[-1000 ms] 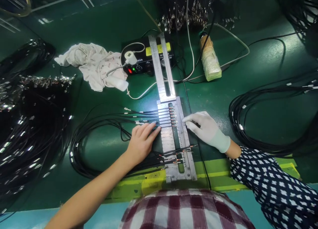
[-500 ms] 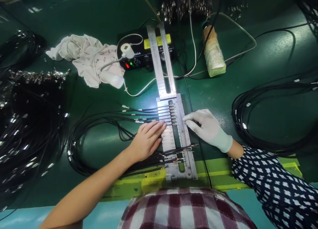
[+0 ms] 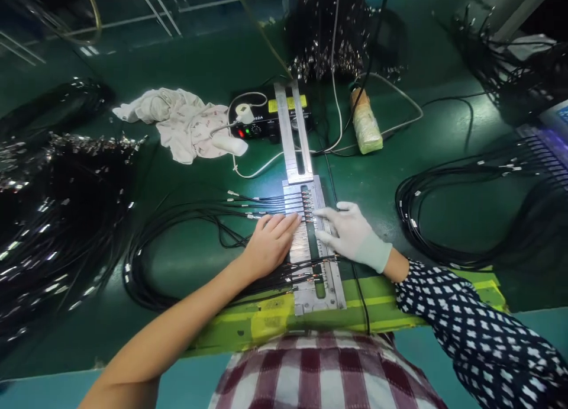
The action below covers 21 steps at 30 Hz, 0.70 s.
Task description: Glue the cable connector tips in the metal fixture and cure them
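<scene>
A slotted metal jig (image 3: 306, 243) lies on the green bench in front of me. Several thin black cables (image 3: 270, 205) cross its upper part from the left, with stripped coloured ends over the slot. My left hand (image 3: 274, 244), bare, rests flat on the jig's left side with fingers stretched over the cables. My right hand (image 3: 355, 234), in a white glove, is at the right rail; its index finger and thumb are apart, the fingertips close to the cable ends. More loose cable ends (image 3: 306, 273) lie across the lower jig, partly behind my left hand.
A black control box (image 3: 261, 125) stands behind the jig beside a crumpled cloth (image 3: 190, 125). A wrapped bottle-like object (image 3: 367, 128) lies at the back right. Coiled cables (image 3: 403, 213) are on the right, and a large cable heap (image 3: 66, 219) on the left.
My right hand has moved left onto the jig, its finger and thumb spreading from close together. My left hand stays on the cables. The view has tilted up.
</scene>
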Available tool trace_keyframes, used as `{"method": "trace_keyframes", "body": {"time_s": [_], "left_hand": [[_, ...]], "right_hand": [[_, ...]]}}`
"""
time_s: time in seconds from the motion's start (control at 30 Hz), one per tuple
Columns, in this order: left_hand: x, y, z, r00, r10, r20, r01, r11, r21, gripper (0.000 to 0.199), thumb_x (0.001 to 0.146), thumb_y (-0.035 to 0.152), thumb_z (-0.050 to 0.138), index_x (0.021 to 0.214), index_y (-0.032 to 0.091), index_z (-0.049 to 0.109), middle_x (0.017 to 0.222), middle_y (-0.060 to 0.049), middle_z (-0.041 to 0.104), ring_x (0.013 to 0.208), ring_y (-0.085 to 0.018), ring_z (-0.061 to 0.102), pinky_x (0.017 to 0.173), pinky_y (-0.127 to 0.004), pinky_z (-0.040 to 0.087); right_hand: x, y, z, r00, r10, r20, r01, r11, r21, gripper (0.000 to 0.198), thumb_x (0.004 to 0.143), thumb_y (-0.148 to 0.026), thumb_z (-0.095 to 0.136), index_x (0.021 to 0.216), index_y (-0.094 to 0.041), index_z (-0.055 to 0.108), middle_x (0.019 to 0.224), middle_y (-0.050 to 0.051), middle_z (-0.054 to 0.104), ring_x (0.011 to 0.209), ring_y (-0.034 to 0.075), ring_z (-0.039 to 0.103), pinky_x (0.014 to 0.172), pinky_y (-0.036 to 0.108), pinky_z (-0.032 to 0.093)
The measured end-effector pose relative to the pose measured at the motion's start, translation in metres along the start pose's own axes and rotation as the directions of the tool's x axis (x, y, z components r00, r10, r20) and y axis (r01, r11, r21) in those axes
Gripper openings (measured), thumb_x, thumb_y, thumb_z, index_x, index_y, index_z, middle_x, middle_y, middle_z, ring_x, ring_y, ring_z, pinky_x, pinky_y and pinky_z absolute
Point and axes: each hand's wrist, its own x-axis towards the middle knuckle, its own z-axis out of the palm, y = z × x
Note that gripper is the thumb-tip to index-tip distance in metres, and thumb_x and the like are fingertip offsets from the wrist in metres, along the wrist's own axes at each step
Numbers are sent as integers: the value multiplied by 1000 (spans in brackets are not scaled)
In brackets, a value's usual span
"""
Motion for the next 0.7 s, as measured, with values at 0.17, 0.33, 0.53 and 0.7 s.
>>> {"method": "trace_keyframes", "body": {"time_s": [0.17, 0.33, 0.53, 0.7], "left_hand": [[-1, 7, 4, 1000, 28, 2, -28, 998, 52, 46, 96, 19, 43, 142, 17, 49, 141, -11, 59, 122, -27, 54, 96, -41, 34], [6, 8, 0, 1000, -9, 11, 8, 999, 32, 40, 97, 19, 43, 134, 14, 56, 137, -11, 62, 121, -27, 56, 97, -41, 36], [-21, -9, -38, 1000, -18, 16, 21, 984, -179, 31, 100, 20, 40, 124, 18, 59, 125, -9, 66, 116, -21, 56, 95, -36, 42], [-58, -9, -42, 993, -26, 117, 35, 997, -73, 26, 98, 22, 46, 119, 19, 62, 120, -11, 65, 111, -24, 54, 92, -39, 43]], "right_hand": [[-4, -10, 8, 995, 96, 29, -95, 995, -17, 24, 97, -29, 53, 119, -22, 60, 61, -5, 64, 72, 19, 66, 109, 43, 27], [-1, -9, 3, 993, 97, 63, -97, 995, -6, 24, 98, -30, 51, 118, -23, 62, 64, -4, 66, 79, 19, 67, 110, 46, 27], [-31, -20, -11, 997, -76, -34, 70, 986, -152, 25, 95, -37, 58, 112, -23, 69, 107, 8, 68, 103, 27, 58, 103, 49, 33], [-63, -35, -2, 986, -165, 9, 165, 986, -35, 20, 95, -31, 61, 112, -24, 69, 108, 6, 66, 104, 26, 55, 106, 51, 29]]}}
